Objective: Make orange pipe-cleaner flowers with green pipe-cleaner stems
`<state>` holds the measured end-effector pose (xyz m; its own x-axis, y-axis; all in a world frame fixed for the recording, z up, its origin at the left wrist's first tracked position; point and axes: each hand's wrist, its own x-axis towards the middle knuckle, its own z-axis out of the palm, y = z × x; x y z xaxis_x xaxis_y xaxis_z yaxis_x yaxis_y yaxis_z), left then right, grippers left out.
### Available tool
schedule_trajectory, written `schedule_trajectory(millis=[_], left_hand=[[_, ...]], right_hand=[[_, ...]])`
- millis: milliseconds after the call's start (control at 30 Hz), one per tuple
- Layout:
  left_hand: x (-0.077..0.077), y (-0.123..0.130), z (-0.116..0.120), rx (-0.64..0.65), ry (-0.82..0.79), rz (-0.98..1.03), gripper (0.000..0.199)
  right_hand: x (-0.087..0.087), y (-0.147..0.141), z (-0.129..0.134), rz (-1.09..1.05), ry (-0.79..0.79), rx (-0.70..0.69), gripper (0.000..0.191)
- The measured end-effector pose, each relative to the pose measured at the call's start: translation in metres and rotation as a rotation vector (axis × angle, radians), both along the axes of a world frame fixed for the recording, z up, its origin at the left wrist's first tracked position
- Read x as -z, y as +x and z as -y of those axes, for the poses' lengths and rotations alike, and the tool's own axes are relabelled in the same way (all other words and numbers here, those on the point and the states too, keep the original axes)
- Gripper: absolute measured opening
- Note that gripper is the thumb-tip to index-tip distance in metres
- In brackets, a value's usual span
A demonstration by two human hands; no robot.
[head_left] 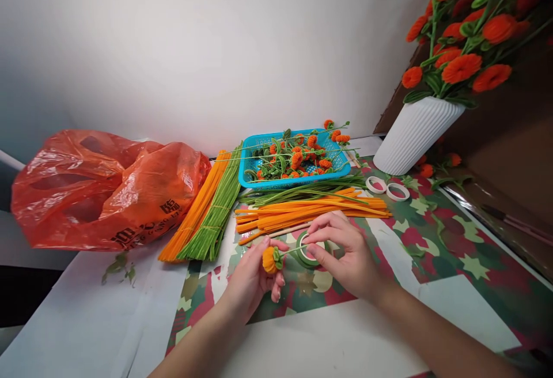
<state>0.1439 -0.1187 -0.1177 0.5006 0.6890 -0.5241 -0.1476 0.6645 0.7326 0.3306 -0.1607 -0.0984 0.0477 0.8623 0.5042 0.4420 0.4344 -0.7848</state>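
Note:
An orange pipe-cleaner flower [269, 260] with small green leaves at its base rests in the fingers of my left hand [254, 274], its head facing left. Its thin green stem runs right to my right hand [345, 251], whose thumb and fingertips pinch the far end. Behind the stem, a roll of green tape [307, 263] lies on the patterned mat, partly covered by my right hand. Orange pipe cleaners [311, 212] lie in a loose pile just beyond both hands, with a thin wooden stick along their near side.
A blue basket [294, 182] holds orange flowers and green stems. Bundled orange and green strips [207, 216] lie beside a red plastic bag [112, 193] at left. At right are two white tape rolls [397, 192] and a white vase [415, 136] of orange flowers.

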Motion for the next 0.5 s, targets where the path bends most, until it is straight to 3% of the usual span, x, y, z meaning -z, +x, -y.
schedule_trajectory(millis=[233,500], left_hand=[[0.0022,-0.0010,-0.0010,0.077,-0.038,0.017,0.045],[0.0008,-0.0048,0.0007,0.068,0.362,0.071,0.044]], right_hand=[[-0.0002,-0.0007,0.0029,0.088,0.070,0.071,0.012],[0.0011,0.0003,0.0059,-0.010,-0.004,0.097,0.014]])
